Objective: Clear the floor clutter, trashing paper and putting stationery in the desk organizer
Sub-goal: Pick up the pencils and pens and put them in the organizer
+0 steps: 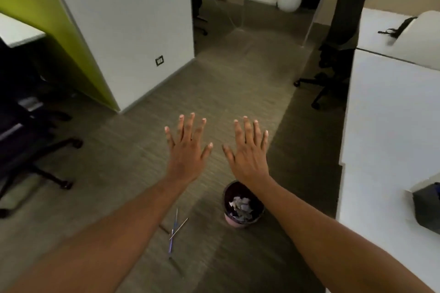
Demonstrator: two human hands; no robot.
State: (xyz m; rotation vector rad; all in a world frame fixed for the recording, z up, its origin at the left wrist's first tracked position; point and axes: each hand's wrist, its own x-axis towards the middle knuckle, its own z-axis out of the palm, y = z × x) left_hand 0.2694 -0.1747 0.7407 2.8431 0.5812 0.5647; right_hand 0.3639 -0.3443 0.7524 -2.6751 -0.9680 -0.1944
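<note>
On carpet at 6 o'clock: pens lie crossed, just L of bin w/ crumpled paper inside. Left hand & right hand spread flat, holding nothing. Next, prob.: crouch, pinch pens together, carry to dark organizer at 3 o'clock.

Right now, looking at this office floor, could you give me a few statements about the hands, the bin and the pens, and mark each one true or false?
1. Both the left hand and the right hand are spread flat and hold nothing. True.
2. The small bin on the floor is empty. False: crumpled paper lies inside it.
3. Thin pens lie on the carpet beside the bin. True.
4. The left hand pinches a pen. False: the pens lie untouched on the floor.
</note>
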